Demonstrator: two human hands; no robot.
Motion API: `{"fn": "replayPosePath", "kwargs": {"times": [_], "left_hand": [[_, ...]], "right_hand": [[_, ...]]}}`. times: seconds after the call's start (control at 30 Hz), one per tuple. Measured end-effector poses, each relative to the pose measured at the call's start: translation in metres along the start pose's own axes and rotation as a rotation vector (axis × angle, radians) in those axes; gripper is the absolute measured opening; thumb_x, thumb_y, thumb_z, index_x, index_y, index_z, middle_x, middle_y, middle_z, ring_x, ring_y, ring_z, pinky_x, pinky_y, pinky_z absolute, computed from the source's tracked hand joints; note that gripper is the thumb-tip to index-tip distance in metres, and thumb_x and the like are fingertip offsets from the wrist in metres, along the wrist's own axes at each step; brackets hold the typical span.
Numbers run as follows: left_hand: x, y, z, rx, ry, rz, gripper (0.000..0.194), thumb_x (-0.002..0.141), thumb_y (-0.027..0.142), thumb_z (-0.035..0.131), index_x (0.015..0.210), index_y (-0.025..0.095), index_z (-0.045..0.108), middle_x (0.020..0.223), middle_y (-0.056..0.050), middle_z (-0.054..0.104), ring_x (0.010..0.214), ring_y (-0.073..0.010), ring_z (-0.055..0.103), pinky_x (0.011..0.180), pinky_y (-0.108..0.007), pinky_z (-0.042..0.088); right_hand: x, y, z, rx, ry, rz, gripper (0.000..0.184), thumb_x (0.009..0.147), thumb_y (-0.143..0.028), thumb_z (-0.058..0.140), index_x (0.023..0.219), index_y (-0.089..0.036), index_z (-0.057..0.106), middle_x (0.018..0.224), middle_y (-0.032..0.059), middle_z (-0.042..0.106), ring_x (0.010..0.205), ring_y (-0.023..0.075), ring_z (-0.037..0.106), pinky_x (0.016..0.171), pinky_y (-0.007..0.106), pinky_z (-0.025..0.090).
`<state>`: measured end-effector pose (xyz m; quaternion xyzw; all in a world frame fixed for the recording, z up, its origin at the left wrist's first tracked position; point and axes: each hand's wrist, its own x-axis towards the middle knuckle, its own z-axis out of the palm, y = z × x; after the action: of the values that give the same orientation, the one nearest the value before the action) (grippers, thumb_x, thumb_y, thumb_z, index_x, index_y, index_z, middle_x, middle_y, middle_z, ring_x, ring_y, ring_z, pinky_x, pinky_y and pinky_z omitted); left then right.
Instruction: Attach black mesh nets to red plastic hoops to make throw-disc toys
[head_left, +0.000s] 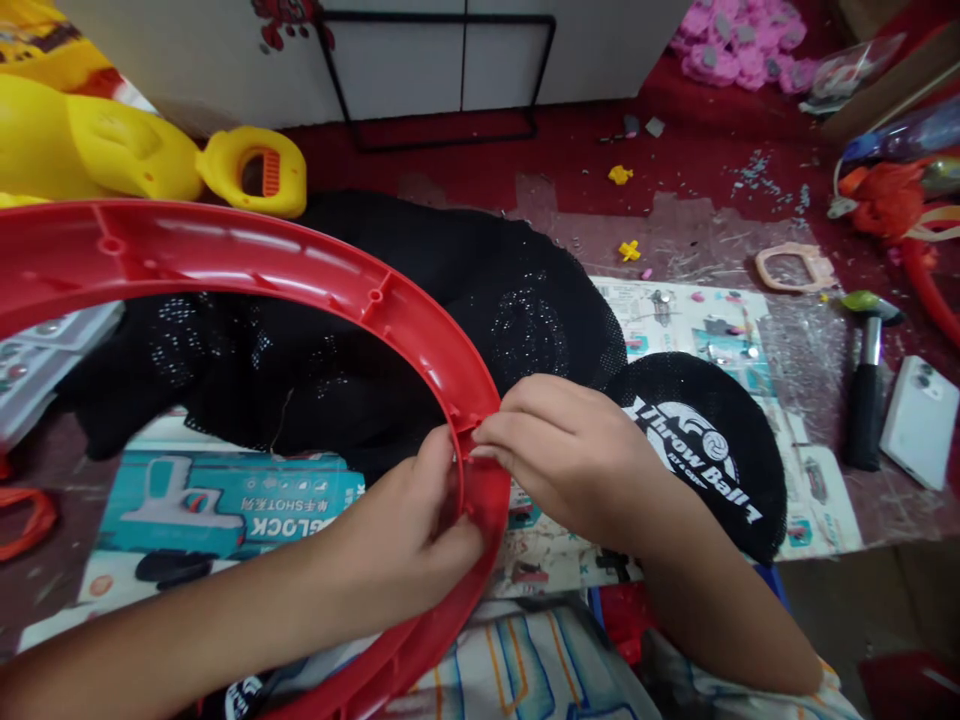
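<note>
A large red plastic ring (pixel 420 320), its ribbed hollow side facing up, spans the left and middle of the view. My left hand (pixel 420 535) is closed around its inner rim on the near right part of the curve. The fingers of my right hand (pixel 559 450) are pinched together inside the ring's channel, touching the ring; whatever they hold is hidden. Under the ring lies black mesh cloth (pixel 420 240). Beside my right wrist is a round black fabric piece (pixel 705 450) with white "Throw Ball" lettering, partly behind my forearm.
Yellow plastic toys (pixel 127 150) stand at the back left. On the right lie a black-handled hammer (pixel 866 400), a white phone (pixel 922 420) and a pale plastic ring (pixel 793 268). Printed cardboard (pixel 300 510) covers the near table. Pink pieces (pixel 739 45) are heaped at the back.
</note>
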<state>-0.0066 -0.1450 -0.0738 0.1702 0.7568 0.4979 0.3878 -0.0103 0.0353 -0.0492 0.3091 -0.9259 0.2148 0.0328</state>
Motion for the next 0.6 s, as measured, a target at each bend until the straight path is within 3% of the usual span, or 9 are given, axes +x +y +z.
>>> {"fn": "replayPosePath", "kwargs": {"times": [0.27, 0.43, 0.5, 0.6], "left_hand": [[-0.002, 0.0018, -0.0004, 0.019, -0.004, 0.037, 0.026, 0.08, 0.017, 0.045, 0.105, 0.021, 0.04, 0.091, -0.002, 0.059, 0.083, -0.0199, 0.059, 0.068, -0.032, 0.046], [-0.0027, 0.001, -0.0007, 0.043, -0.01, -0.013, 0.025, 0.079, 0.017, 0.047, 0.104, 0.021, 0.042, 0.079, 0.001, 0.057, 0.065, -0.0158, 0.056, 0.056, -0.027, 0.043], [-0.0028, 0.001, -0.0008, -0.048, -0.038, -0.027, 0.026, 0.08, 0.017, 0.049, 0.106, 0.021, 0.043, 0.078, 0.001, 0.058, 0.067, -0.016, 0.057, 0.057, -0.027, 0.045], [-0.001, 0.0024, 0.0006, -0.36, -0.085, 0.029, 0.034, 0.083, 0.019, 0.052, 0.115, 0.023, 0.042, 0.1, -0.003, 0.062, 0.09, -0.0172, 0.061, 0.075, -0.028, 0.05]], "right_hand": [[-0.0016, -0.0017, -0.005, -0.009, 0.055, -0.039, 0.019, 0.088, -0.012, 0.047, 0.078, -0.014, 0.063, 0.076, 0.0041, 0.059, 0.069, 0.0131, 0.049, 0.063, 0.025, 0.04], [0.0002, -0.0001, -0.0013, 0.046, 0.053, 0.002, 0.02, 0.09, -0.015, 0.047, 0.081, -0.012, 0.064, 0.078, 0.0056, 0.06, 0.071, 0.0134, 0.052, 0.064, 0.025, 0.042], [0.0006, 0.0018, 0.0007, 0.091, 0.048, 0.023, 0.019, 0.09, -0.016, 0.047, 0.082, -0.012, 0.064, 0.079, 0.0061, 0.061, 0.072, 0.0136, 0.053, 0.066, 0.026, 0.043], [0.0002, 0.0025, 0.0027, 0.119, 0.065, 0.046, 0.019, 0.09, -0.016, 0.048, 0.082, -0.013, 0.065, 0.08, 0.006, 0.063, 0.073, 0.0138, 0.054, 0.067, 0.026, 0.044]]}}
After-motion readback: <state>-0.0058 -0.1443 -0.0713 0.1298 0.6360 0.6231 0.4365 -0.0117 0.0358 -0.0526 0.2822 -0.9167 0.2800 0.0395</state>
